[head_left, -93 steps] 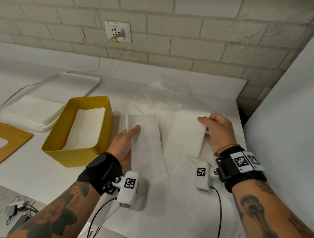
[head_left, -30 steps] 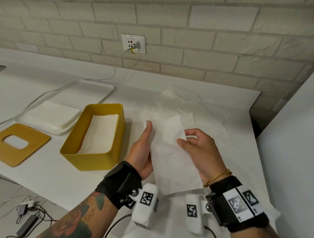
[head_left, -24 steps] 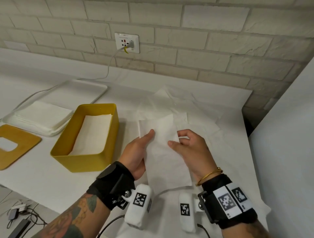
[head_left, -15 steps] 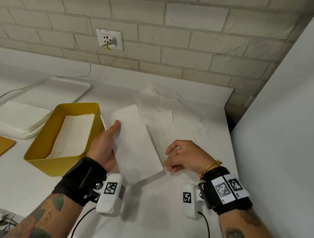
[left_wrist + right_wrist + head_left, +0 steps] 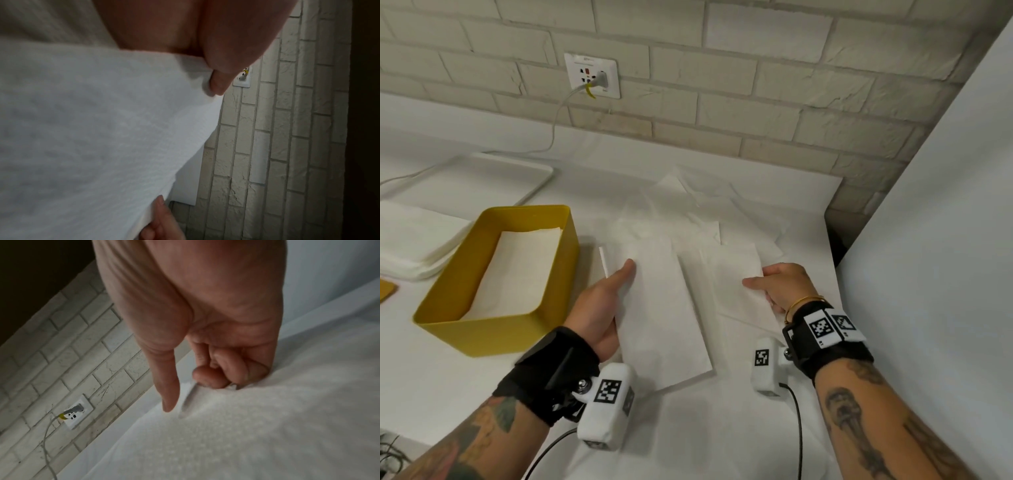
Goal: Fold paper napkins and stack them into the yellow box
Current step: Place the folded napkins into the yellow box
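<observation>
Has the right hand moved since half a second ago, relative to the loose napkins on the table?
Yes. The right hand has gone away from the person onto the next napkin and now pinches its right edge; before, it hung empty nearer the person.

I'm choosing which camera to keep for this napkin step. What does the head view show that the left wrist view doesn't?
Only the head view shows the yellow box with folded napkins inside, the right hand pinching a second napkin, and the tray. Only the left wrist view shows fingertips under the sheet. Both show the left hand gripping the folded napkin and the wall socket.
</observation>
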`<state>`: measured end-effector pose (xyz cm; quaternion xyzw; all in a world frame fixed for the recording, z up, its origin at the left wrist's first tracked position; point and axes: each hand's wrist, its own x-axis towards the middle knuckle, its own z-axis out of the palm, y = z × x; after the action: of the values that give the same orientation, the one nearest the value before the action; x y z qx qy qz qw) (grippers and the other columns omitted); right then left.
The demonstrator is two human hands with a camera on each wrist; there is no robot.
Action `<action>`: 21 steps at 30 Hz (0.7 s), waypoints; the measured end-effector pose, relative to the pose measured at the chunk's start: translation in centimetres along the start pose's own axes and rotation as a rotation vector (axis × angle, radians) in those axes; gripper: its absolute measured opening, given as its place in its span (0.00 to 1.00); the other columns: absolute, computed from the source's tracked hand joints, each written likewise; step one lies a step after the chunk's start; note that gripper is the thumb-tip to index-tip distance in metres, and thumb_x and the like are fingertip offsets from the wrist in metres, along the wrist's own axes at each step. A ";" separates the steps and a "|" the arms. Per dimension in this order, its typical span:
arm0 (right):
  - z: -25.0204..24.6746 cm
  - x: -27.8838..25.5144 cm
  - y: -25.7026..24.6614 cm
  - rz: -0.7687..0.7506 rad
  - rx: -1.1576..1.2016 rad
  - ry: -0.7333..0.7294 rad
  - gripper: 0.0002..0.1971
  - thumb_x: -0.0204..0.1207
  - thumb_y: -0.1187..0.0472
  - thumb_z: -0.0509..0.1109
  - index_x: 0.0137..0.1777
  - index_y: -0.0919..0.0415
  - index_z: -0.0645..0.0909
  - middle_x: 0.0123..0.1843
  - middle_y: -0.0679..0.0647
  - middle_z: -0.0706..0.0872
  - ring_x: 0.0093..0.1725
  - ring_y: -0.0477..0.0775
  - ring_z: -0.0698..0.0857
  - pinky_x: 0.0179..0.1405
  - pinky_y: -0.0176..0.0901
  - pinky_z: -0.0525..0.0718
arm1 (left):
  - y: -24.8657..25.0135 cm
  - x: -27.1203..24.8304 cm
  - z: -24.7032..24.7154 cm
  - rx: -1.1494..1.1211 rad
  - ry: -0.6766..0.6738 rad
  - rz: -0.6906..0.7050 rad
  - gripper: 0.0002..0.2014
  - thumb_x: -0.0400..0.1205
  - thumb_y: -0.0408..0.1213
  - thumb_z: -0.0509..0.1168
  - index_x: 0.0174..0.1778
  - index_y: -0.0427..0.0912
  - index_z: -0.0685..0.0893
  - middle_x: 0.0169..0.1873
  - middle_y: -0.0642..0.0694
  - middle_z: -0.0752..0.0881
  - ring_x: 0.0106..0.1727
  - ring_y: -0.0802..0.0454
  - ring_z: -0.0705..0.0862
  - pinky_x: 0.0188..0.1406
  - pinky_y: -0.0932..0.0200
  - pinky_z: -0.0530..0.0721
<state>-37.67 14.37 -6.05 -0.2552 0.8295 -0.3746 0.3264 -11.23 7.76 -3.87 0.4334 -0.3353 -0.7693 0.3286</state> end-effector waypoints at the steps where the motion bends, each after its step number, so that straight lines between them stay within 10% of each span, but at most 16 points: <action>1: 0.0 0.1 0.1 -0.013 0.011 0.006 0.10 0.73 0.58 0.83 0.49 0.58 0.87 0.39 0.53 0.86 0.38 0.54 0.83 0.42 0.46 0.83 | -0.3 0.1 0.1 0.003 -0.003 -0.023 0.18 0.88 0.46 0.64 0.62 0.36 0.88 0.55 0.38 0.93 0.50 0.44 0.94 0.54 0.46 0.87; 4: 0.0 0.1 0.5 -0.054 0.100 0.095 0.07 0.75 0.59 0.81 0.49 0.57 0.87 0.50 0.56 0.91 0.52 0.59 0.88 0.61 0.52 0.87 | -1.0 0.2 0.2 0.013 0.001 -0.085 0.18 0.88 0.46 0.65 0.62 0.34 0.88 0.52 0.36 0.93 0.47 0.42 0.94 0.50 0.45 0.87; 9: -0.5 -0.1 1.2 -0.147 0.230 0.196 0.04 0.79 0.58 0.78 0.50 0.56 0.92 0.38 0.50 0.87 0.43 0.54 0.83 0.53 0.46 0.85 | -1.9 0.5 -0.1 0.037 0.010 -0.152 0.19 0.88 0.46 0.66 0.63 0.33 0.87 0.52 0.34 0.93 0.47 0.38 0.93 0.50 0.44 0.88; 14: -1.4 -0.2 0.6 -0.235 0.330 0.251 0.06 0.80 0.58 0.76 0.55 0.55 0.91 0.48 0.48 0.90 0.56 0.55 0.87 0.60 0.45 0.83 | -2.4 1.0 -0.6 0.028 0.030 -0.184 0.21 0.86 0.46 0.67 0.66 0.32 0.86 0.55 0.32 0.92 0.52 0.35 0.91 0.52 0.43 0.88; 21: -2.9 -3.5 -3.5 -0.460 0.588 -0.053 0.08 0.79 0.66 0.76 0.51 0.52 0.87 0.44 0.54 0.94 0.43 0.52 0.90 0.47 0.47 0.89 | -2.2 0.9 -0.4 0.021 -0.004 -0.158 0.19 0.86 0.47 0.67 0.63 0.34 0.87 0.53 0.35 0.93 0.52 0.37 0.92 0.56 0.42 0.88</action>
<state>-36.93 15.98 -0.62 -0.3400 0.5986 -0.6536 0.3145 -11.68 8.11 -6.19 0.4602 -0.3086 -0.7903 0.2615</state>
